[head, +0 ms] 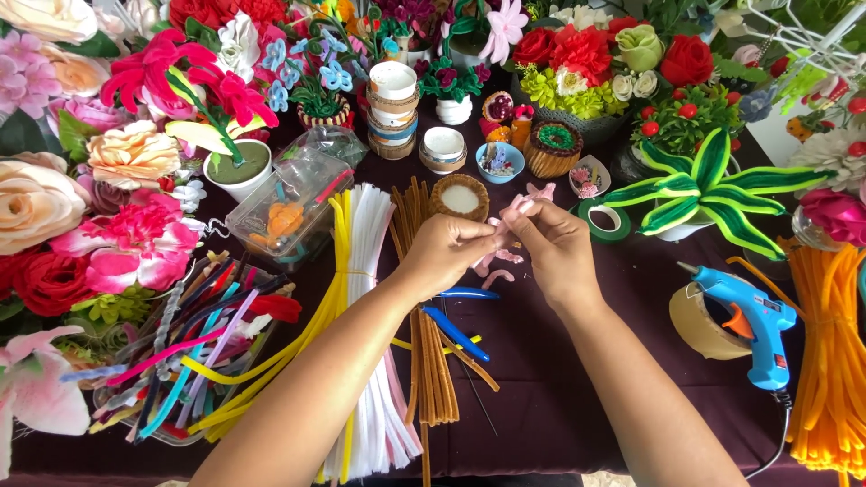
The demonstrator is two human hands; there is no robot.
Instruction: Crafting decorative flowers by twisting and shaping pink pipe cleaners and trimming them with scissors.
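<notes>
Both my hands meet over the middle of the dark table. My left hand (442,252) and my right hand (552,242) pinch a pink pipe-cleaner piece (507,224) between their fingertips, its looped petals sticking out above and below the fingers. Under the hands lie a pair of blue-handled pliers (456,329) and bundles of brown (424,361), white (372,271) and yellow pipe cleaners (338,271).
A blue glue gun (750,326) and a tape roll (702,323) lie to the right, with orange pipe cleaners (834,361) at the edge. Green floral tape (604,221), small pots, a clear plastic box (289,212) and many artificial flowers ring the table.
</notes>
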